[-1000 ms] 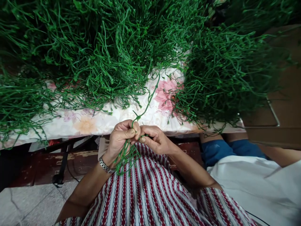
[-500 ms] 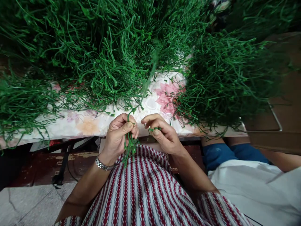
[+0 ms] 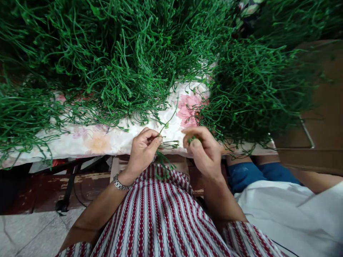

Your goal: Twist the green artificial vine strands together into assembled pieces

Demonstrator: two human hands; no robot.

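My left hand (image 3: 144,148), with a metal watch on its wrist, pinches a thin green branching stem (image 3: 172,117) that looks like plastic. One strand of it points up and away, several short forked tips stick out to the right, and the rest hangs below the fingers. To the right, apart from it, my right hand (image 3: 205,152) is curled, thumb against fingers, on small green stem pieces (image 3: 192,140). Its fingertips are slightly blurred, and part of what it holds is hidden.
Large heaps of similar green stems (image 3: 128,53) cover the back of the table, with another heap (image 3: 249,92) at the right. The flowered tablecloth (image 3: 99,141) shows along the front edge. A cardboard box (image 3: 316,160) and a seated person in blue shorts (image 3: 246,175) are at the right.
My right hand has moved right, away from my left hand, and curled more. My left hand has shifted slightly right and turned, and short stem tips now fan out beside it.
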